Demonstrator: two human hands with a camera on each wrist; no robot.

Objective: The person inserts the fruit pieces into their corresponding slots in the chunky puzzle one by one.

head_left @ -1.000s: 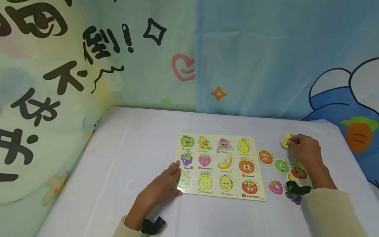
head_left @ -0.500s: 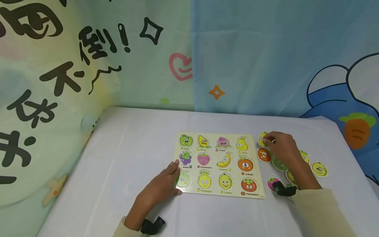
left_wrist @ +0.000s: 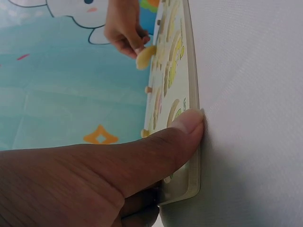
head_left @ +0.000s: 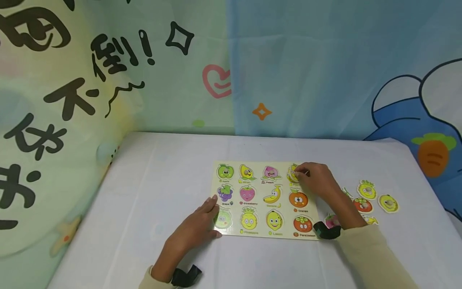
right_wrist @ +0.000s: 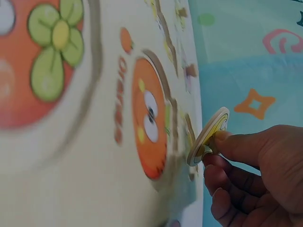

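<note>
A cream fruit puzzle board [head_left: 261,220] with printed, labelled fruit recesses lies flat on the white-covered table. My left hand [head_left: 198,222] rests at its near left corner, fingers along the left edge. In the left wrist view the thumb [left_wrist: 184,130] presses on the board's edge. Over the top right of the board, my right hand [head_left: 319,178] pinches a yellow knobbed puzzle piece [right_wrist: 208,135] between thumb and fingers. The piece is tilted, close over the pear recess, which it partly covers in the head view. An orange picture [right_wrist: 150,118] shows just below it.
Right of the board lie loose puzzle pieces: a pineapple [head_left: 367,189], a yellow smiling lemon [head_left: 388,204], a persimmon [head_left: 362,205] and a partly covered strawberry [head_left: 331,220]. Others are hidden under the right forearm. A printed cloth backdrop [head_left: 306,80] stands behind the table.
My right hand has carried the yellow puzzle piece leftward from among the loose pieces to over the board's top right. The left hand stays at its corner. The head view has shifted slightly.
</note>
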